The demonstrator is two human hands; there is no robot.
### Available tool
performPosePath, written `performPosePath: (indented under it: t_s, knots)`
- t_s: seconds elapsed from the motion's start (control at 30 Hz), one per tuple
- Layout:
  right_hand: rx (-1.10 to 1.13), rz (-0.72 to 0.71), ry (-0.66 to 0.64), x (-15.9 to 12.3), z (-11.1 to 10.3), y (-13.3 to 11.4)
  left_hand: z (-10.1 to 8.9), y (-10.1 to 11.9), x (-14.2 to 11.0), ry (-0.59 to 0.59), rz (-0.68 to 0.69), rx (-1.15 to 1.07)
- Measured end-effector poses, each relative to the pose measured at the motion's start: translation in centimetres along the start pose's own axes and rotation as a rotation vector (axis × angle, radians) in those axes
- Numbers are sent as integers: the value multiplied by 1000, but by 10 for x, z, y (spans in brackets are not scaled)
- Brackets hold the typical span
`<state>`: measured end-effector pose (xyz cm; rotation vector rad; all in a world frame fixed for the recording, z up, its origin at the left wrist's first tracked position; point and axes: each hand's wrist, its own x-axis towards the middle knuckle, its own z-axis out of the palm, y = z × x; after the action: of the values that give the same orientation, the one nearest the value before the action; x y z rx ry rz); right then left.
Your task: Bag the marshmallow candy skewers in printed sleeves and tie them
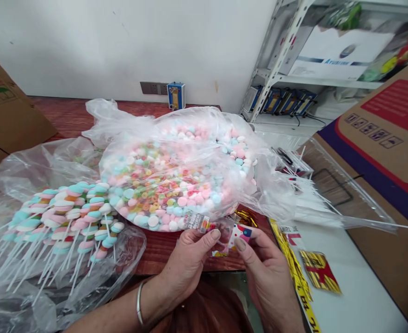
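Between my two hands is a small printed plastic packet (221,235), clear in part, with coloured dots and a label. My left hand (193,256), a silver bangle on its wrist, pinches the packet's left side between thumb and fingers. The right side, by a white dotted patch, is gripped by my right hand (264,266). Just beyond them lies a large clear plastic bag (190,171) over pastel marshmallows and coloured ring-shaped sweets. To the left, a pile of marshmallow skewers (68,212) on white sticks rests on clear plastic.
Yellow printed wrappers (296,273) and a red and yellow packet (320,272) lie on the white surface at right. White sticks (308,196) sit behind them. Cardboard boxes (9,106) flank the wooden table (68,118). A small blue device (176,96) stands by the wall; metal shelves (276,69) rise at back right.
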<state>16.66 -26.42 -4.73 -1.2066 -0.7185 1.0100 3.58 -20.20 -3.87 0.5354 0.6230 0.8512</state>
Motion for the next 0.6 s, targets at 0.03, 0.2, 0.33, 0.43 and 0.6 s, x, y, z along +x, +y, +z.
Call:
performPosePath:
  t_s: [0.03,0.2,0.33,0.43,0.6]
  knots:
    - [-34,2,-43,1,2,1,-3,3,0,29,29,23]
    - [-342,-63,-145,8,22,7,-19,17,-2,150,167,74]
    - [-512,-159,-161,12,43,11,-31,22,-5,264,277,66]
    - [-506,-169,-221,13,57,9,-38,25,-10,323,335,17]
    - [-454,-302,-320,18,66,3,-54,36,-19,413,373,-96]
